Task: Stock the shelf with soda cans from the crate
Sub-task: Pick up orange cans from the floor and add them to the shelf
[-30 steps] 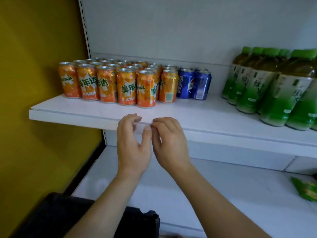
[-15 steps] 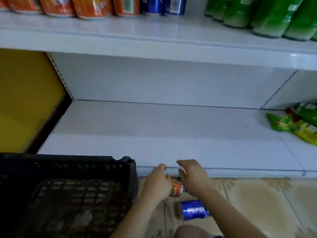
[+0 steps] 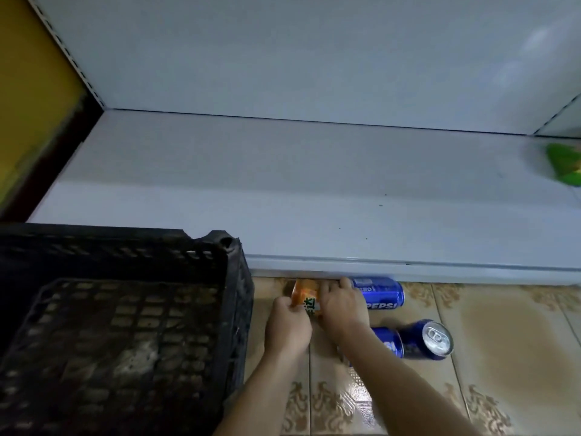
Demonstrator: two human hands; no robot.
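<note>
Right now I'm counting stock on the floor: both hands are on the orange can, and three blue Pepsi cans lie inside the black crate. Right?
Not quite. The head view shows the blue Pepsi cans on the tiled floor right of the black crate. Left hand and right hand do hold the orange can.

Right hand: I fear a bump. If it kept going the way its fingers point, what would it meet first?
Probably the lower shelf's front edge, just beyond the right hand, which grips the orange can. Depth is unclear; it might slip underneath.
</note>
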